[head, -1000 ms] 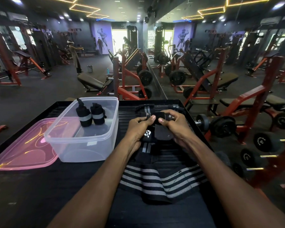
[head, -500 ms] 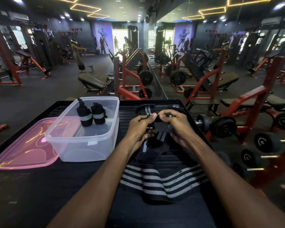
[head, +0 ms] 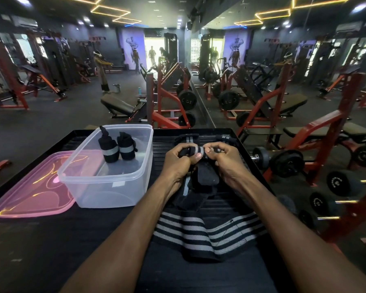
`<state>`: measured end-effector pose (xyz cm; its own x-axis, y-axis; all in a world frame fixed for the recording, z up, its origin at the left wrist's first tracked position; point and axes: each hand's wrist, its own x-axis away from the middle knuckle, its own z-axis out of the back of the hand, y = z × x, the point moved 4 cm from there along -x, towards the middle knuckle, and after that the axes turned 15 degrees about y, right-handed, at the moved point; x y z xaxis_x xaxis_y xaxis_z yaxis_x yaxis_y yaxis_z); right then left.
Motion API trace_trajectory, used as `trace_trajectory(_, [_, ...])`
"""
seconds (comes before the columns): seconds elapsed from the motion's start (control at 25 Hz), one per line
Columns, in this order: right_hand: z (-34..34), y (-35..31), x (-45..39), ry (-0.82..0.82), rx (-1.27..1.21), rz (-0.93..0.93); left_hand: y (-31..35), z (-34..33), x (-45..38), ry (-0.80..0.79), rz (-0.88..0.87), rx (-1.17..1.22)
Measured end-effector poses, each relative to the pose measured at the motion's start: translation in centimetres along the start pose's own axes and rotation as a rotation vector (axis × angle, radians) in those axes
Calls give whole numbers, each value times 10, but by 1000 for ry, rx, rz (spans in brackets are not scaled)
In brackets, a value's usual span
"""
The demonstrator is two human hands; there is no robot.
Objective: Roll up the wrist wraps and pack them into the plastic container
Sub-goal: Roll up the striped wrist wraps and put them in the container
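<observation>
Both hands hold one black wrist wrap [head: 205, 176] with grey stripes above the black table [head: 40, 250]. My left hand [head: 178, 163] and my right hand [head: 226, 161] pinch its partly rolled top end, and the loose tail hangs down between them. To the left stands the clear plastic container [head: 114, 187], with two rolled wraps [head: 117, 148] upright at its far end. Wider striped wraps [head: 203, 233] lie flat in front of me. More unrolled wraps [head: 224, 138] lie beyond my hands.
The container's pink lid [head: 28, 191] lies flat at the table's left. A dumbbell rack [head: 336, 187] stands close on the right. Red gym machines and benches fill the floor beyond, and a person stands far back on the left.
The roll at the wrap's top has grown between my fingers, now showing a grey stripe. The hanging tail has shortened and the logo has gone from sight. The hands stayed in place.
</observation>
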<state>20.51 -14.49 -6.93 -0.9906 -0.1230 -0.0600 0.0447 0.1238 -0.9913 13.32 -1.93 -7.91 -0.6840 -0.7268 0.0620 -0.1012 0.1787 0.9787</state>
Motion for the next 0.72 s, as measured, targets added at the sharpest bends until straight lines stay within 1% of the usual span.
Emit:
trace_trajectory(0.08, [2, -1, -2, 29, 1, 36, 0, -4, 4, -53, 88, 65])
trace_trajectory(0.16, [2, 0, -2, 26, -5, 43, -1, -5, 6, -65, 123, 80])
trace_trajectory(0.28, [-1, -1, 0, 0, -39, -12, -2, -1, 3, -1, 75, 33])
trace_trajectory(0.36, [-3, -4, 5, -79, -107, -111, -2, 1, 1, 16, 37, 20])
trace_trajectory(0.44, [-4, -3, 8, -129, -111, -150, -1, 3, -1, 35, -17, -12])
trace_trajectory(0.56, [-3, -3, 4, -90, -58, -80, 1, 3, -1, 49, -50, -39])
trace_trajectory(0.64, [-1, -4, 1, -42, -76, -55, 0, 0, 0, 5, 8, -12])
trace_trajectory(0.72, [0, -3, -1, -35, -81, -20, 0, -3, 4, -54, 95, 24])
